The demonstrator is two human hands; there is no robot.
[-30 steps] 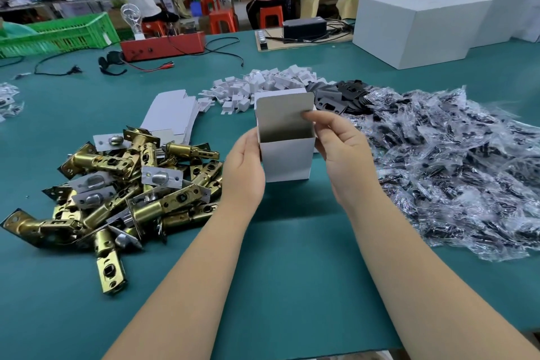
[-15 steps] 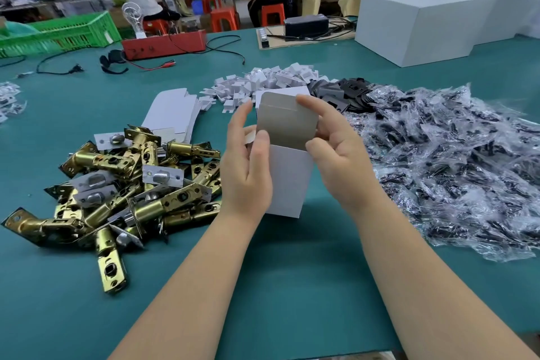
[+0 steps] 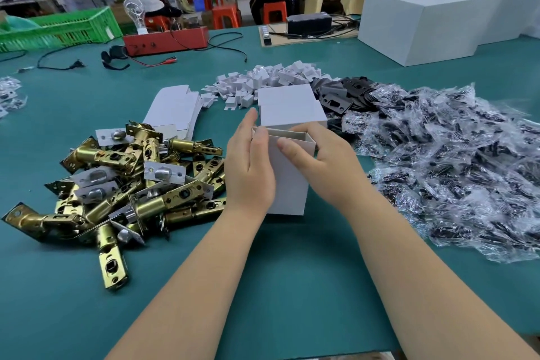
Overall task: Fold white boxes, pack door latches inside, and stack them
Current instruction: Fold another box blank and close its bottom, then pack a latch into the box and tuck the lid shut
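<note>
Between both grips, mid-worktop, I hold the white box upright, base on the green surface, top open with the lid flap standing up behind. My left hand lies flat against the box's left wall, fingers straight, tips at the rim. My right hand curls over the right top edge, fingers bent around the rim. No print is legible on the plain white card. Left of the grip, a heap of brass door latches sits close. Right of it, bagged black parts spread wide. Behind lie flat box blanks and small white card pieces. Bare green worktop lies open nearer to me.
</note>
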